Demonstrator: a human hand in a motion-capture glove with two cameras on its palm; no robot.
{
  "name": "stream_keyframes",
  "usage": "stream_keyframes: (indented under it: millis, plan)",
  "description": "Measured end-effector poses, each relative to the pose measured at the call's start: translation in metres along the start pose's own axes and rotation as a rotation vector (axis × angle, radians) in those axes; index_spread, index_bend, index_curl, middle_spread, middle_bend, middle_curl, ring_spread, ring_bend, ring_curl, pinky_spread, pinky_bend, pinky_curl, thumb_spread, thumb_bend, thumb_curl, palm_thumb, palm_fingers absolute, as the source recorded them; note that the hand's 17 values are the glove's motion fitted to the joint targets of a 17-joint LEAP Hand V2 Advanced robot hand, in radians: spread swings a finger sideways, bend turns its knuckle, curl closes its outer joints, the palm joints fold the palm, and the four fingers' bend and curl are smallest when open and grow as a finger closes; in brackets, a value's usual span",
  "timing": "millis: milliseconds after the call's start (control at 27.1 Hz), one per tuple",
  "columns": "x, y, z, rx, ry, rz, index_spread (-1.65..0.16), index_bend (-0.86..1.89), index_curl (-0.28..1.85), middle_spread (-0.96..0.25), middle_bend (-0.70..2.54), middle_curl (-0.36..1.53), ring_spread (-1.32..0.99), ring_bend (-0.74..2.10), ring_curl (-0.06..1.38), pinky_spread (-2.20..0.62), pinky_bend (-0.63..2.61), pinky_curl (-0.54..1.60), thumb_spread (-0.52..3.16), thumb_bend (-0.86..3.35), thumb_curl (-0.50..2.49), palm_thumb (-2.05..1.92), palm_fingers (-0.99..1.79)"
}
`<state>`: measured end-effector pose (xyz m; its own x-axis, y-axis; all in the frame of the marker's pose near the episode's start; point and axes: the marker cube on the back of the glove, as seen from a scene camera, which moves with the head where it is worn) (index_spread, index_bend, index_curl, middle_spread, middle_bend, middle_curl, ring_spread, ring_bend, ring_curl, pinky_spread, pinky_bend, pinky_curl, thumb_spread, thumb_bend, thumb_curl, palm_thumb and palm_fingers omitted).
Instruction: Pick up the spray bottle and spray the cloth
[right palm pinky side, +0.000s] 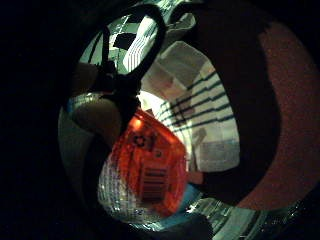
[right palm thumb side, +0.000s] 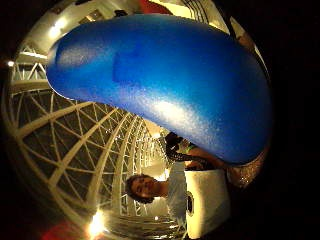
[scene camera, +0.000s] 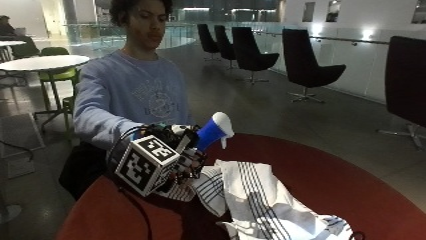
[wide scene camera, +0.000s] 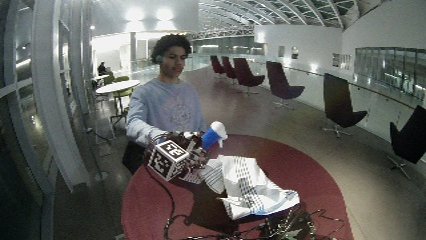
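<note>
The black-gloved right hand (scene camera: 174, 150) is wrapped around a spray bottle with a blue-and-white head (scene camera: 214, 130), holding it lifted above the near side of the round dark-red table (scene camera: 346, 185), nozzle aimed across toward the white cloth with dark stripes (scene camera: 256, 195). That cloth lies crumpled mid-table, just beside the hand, with bare red surface beyond it out to the rim. The little-finger camera shows the bottle's orange body with its barcode label (right palm pinky side: 150, 175). Behind, dark swivel chairs (scene camera: 303, 62) line an open hall
</note>
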<state>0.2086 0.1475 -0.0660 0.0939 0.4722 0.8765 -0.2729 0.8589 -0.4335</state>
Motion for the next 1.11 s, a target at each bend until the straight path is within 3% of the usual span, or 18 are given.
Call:
stream_keyframes:
  millis: [1107]
  plan:
    - [0.002, -0.009, 0.012, -0.005, 0.045, 0.099, -0.19, 0.12, 0.32, -0.06, 0.28, 0.45, -0.01, 0.4, 0.39, 0.23, 0.19, 0.33, 0.9, -0.03, 0.56, 0.84, 1.06]
